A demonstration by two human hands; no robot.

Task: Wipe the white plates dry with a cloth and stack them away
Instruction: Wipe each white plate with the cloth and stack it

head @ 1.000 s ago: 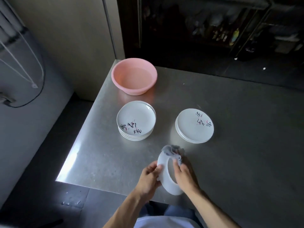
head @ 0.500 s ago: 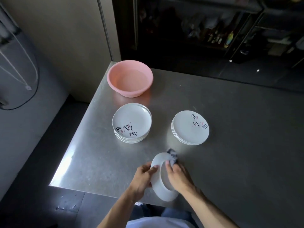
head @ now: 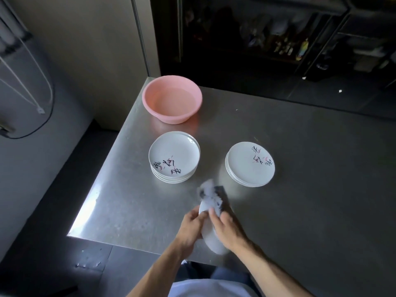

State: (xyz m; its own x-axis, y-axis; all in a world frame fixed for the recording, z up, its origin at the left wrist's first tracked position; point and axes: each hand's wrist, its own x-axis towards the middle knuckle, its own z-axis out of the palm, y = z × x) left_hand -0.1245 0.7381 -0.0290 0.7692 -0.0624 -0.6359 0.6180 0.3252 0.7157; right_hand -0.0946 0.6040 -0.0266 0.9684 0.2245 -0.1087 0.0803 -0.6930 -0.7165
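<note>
Holds plate (head: 214, 245) on edge in curled left grip (head: 189, 228), rubs with cloth (head: 209, 190) bunched in right grip (head: 230, 230); risks slipping if wet, chipping on counter (head: 300, 211) edge.

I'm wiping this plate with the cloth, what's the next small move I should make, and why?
Probably turn the plate a little in the left hand, so the cloth in the right hand meets a fresh stretch of rim. The plate stands on edge between both hands and the cloth covers only its far edge, so stacking it yet looks premature.
</note>
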